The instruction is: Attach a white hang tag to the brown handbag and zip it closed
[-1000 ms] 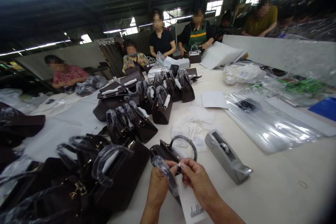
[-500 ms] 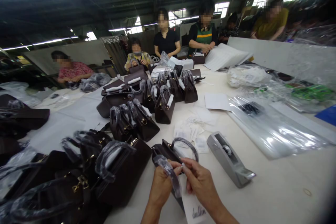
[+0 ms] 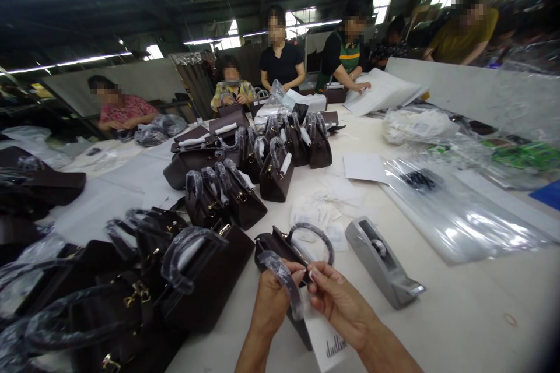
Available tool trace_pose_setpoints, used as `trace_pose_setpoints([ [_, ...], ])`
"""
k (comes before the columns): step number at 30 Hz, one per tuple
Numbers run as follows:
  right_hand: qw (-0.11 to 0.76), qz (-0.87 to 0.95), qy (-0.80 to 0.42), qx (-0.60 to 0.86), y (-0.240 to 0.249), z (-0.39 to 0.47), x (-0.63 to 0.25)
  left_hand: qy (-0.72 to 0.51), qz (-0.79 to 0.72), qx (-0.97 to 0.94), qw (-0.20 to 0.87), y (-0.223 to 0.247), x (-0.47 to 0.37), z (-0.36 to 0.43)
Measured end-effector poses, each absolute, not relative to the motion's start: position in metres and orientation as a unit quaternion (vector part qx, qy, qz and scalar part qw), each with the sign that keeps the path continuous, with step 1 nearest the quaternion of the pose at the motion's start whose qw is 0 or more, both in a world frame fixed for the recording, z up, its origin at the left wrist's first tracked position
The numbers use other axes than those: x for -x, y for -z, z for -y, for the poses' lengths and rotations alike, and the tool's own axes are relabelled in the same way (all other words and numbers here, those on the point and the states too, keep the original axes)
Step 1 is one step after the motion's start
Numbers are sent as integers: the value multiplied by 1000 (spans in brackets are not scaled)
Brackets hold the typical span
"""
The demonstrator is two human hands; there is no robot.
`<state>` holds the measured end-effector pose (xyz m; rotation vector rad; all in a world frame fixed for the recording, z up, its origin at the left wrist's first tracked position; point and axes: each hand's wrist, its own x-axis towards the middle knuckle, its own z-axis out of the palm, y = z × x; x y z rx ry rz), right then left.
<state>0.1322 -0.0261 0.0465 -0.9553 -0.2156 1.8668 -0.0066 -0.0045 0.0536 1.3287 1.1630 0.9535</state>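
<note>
Left hand (image 3: 272,303) closed around the plastic-wrapped handle (image 3: 286,282) of a small dark brown handbag (image 3: 280,247), fingers clamped on the wrap. Right hand (image 3: 339,302) just beside, thumb and forefinger pinched together at the same handle near the bag's top edge. Handbag lying on the white worktop (image 3: 459,315), directly ahead of both hands. White printed card (image 3: 326,341) beneath the wrists. Grey tape dispenser (image 3: 381,262) near, to the right. Rows of wrapped handbags (image 3: 245,186) standing further back and left.
</note>
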Motion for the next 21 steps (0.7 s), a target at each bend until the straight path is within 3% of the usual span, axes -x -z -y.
trace_pose_setpoints([
  [8,529,124,-735,406,-38,26,-126,-403,-480,-568,534,-53,6,8],
  [15,520,352,-582,517,-33,27,-123,-412,-503,-590,480,-45,6,9],
  [21,514,288,-642,491,-30,26,-122,-407,-464,-673,407,-42,10,7],
])
